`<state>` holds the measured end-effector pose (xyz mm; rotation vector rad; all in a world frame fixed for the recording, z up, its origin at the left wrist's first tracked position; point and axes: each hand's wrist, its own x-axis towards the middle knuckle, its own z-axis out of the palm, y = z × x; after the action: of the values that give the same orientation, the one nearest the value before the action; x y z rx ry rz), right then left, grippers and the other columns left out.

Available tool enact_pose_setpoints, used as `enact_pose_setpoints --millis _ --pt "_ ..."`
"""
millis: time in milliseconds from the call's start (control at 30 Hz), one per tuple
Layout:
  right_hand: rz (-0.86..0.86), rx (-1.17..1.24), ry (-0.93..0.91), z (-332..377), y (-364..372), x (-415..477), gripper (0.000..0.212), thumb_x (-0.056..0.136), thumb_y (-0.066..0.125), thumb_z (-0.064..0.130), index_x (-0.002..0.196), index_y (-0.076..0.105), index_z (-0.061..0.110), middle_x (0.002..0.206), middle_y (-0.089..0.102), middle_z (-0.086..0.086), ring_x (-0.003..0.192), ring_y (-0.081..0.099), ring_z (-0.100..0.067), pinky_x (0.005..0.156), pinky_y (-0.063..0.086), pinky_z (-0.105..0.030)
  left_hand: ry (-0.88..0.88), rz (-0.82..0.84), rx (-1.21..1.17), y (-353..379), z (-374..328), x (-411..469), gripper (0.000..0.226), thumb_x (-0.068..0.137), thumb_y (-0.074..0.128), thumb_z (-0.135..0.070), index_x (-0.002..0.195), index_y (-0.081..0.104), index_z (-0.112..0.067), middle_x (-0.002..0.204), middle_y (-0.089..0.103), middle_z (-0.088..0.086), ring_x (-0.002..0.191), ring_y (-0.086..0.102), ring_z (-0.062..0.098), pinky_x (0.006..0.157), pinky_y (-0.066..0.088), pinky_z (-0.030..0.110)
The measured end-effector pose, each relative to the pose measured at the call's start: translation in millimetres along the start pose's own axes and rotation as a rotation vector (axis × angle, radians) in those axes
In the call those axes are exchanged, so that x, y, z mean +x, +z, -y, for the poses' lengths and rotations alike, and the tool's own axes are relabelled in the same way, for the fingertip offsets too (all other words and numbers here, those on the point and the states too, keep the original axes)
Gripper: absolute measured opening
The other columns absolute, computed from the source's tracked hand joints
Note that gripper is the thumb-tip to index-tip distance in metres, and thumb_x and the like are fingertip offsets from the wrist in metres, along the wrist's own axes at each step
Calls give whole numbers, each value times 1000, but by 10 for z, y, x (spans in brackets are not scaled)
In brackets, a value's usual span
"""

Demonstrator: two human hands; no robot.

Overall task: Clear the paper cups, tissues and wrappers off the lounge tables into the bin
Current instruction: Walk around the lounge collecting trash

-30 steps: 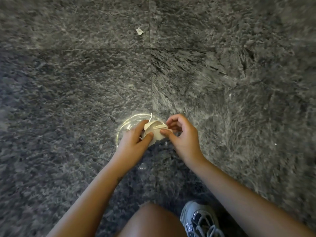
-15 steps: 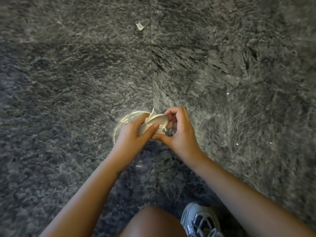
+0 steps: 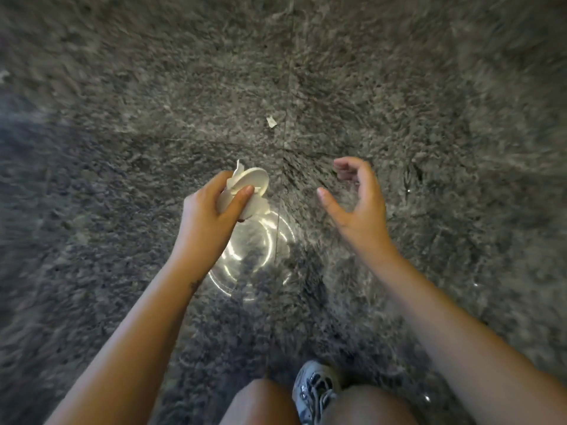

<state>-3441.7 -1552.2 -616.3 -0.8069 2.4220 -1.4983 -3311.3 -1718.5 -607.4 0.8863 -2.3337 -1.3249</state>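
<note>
My left hand [image 3: 211, 214] grips a bundle of pale rubbish [image 3: 250, 187]: a round white lid with crumpled white paper tucked against it, held above the grey stone floor. A clear plastic cup [image 3: 254, 253] hangs under the bundle, seen from above as bright rings; how it is held is hidden by the hand. My right hand [image 3: 357, 204] hovers to the right of the bundle, apart from it, fingers loosely curled and holding nothing. No bin is in view.
A small white scrap of paper [image 3: 271, 121] lies on the dark marbled floor [image 3: 429, 118] ahead, beside a tile seam. My knees and a grey sneaker [image 3: 316, 391] are at the bottom edge.
My right hand has let go of the lid and paper and moved off to the right. The view has shifted, so the floor scrap sits lower in the frame.
</note>
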Motion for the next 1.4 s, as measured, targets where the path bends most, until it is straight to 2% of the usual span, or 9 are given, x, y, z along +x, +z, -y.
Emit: enact_pose_setpoints --millis 167,467,633,767,967,1100,1233,1333,1400 --pt "48 9 20 1082 -574 364 42 79 63 35 115 48 20 106 49 13 102 49 -10 95 41 -47 -63 -62 36 -820 -1127 119 35 90 56 -38 92 60 -4 80 63 14 71 54 21 62 42 29" --pt "104 22 41 2940 -1684 1032 41 78 71 22 114 50 23 106 55 8 100 53 -12 94 40 -52 -72 -123 77 -2204 -3295 412 26 88 59 -32 92 63 -6 75 64 3 63 51 6 60 37 10" --pt "139 -19 -1 3397 -1863 1544 41 78 71 21 111 48 28 104 55 10 101 54 -12 94 40 -52 -34 -125 105 -2574 -3797 749 29 90 57 -35 92 61 -6 76 65 6 68 57 13 65 42 24" --pt "171 -65 49 3430 -1733 2023 39 80 68 27 115 50 24 106 54 11 104 53 -11 97 39 -50 -26 -125 103 -2645 -3865 1195 27 89 56 -36 90 60 -9 71 60 -4 64 51 -1 59 37 14" --pt "231 -97 78 3282 -1429 2877 39 79 69 28 113 49 30 106 55 11 105 52 -11 98 39 -50 -67 -93 53 -2642 -3717 2147 43 87 53 -45 94 58 -3 80 62 16 72 54 31 63 41 36" --pt "252 -136 100 3111 -1226 3460 40 78 67 32 110 44 37 102 51 19 103 51 -6 97 40 -49 -74 -58 64 -2554 -3533 2802 38 89 54 -41 95 59 -4 79 62 16 72 54 32 63 42 42" --pt "288 -171 126 2725 -963 3949 39 76 60 43 112 47 35 100 48 24 102 49 -4 97 40 -47 -106 -34 56 -2302 -3167 3360 33 89 53 -41 87 55 -8 70 57 6 64 48 24 59 37 34" --pt "338 -190 146 2130 -619 4238 43 76 61 40 116 50 28 103 52 15 104 49 -7 96 41 -45 -150 -41 54 -1926 -2625 3736 38 89 54 -40 88 56 -2 76 60 16 70 53 33 63 42 39" --pt "376 -179 148 1579 -291 4384 41 78 67 29 116 52 21 103 53 11 103 51 -10 94 42 -46 -196 -39 43 -1574 -2130 3952 39 87 54 -43 94 59 -6 80 63 9 74 57 27 64 42 25"
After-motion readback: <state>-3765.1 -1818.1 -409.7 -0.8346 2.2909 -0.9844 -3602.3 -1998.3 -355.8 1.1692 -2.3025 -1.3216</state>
